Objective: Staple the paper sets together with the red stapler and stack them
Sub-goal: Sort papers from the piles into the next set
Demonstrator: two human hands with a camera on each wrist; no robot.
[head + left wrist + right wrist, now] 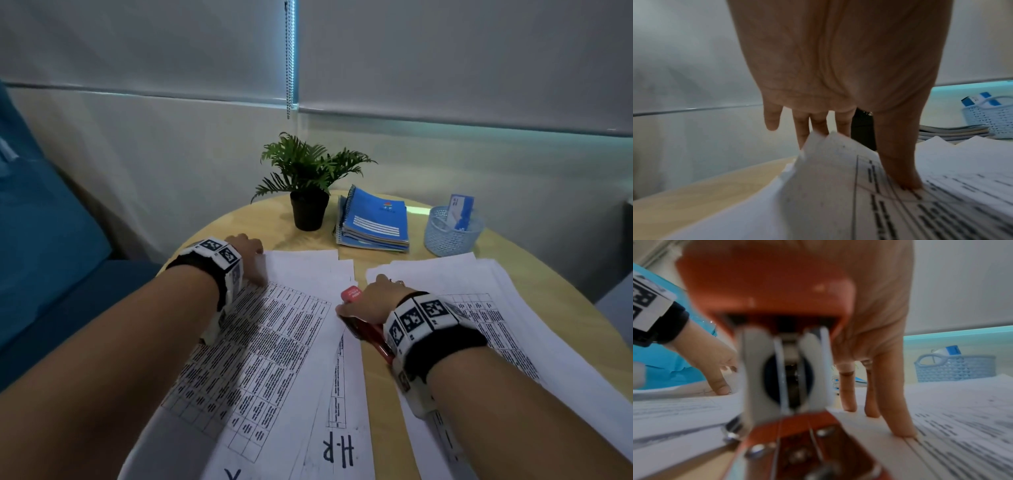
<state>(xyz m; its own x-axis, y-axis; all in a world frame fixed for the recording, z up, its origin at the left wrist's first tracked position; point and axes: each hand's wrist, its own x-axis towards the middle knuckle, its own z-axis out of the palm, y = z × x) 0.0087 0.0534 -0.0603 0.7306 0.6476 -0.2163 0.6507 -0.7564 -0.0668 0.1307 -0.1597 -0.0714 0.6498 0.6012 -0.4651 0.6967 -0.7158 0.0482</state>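
The red stapler (363, 318) is seen on the round table (239, 222), in the gap between two spreads of printed paper, its nose at the right edge of the left papers (274, 342). It is covered from above by the right hand (371, 299), whose palm is laid on the stapler's top; in the right wrist view the stapler (772, 293) fills the middle of the picture, with the palm over it and three fingers (894, 402) stretched down, slightly apart, their tips touching the right stack (962, 426). Whether the thumb is wrapped round the stapler's far side cannot be told. The left hand (248, 253) is placed at the far left corner of the left papers. In the left wrist view the thumb (898, 162) is pressed straight down on the top sheet, while the other fingers (801, 129) are extended behind a raised, bent corner of the papers (828, 154), which is caught between them and the thumb. The right stack (496, 308) is lying just beside the right wrist. Farther back on the table, well apart from the hands, a potted plant (308, 178), a pile of blue notebooks (375, 219) and a pale blue basket (452, 231) holding cards are set in a row. The stapler's rear is hidden in the head view by the wrist band (428, 325).
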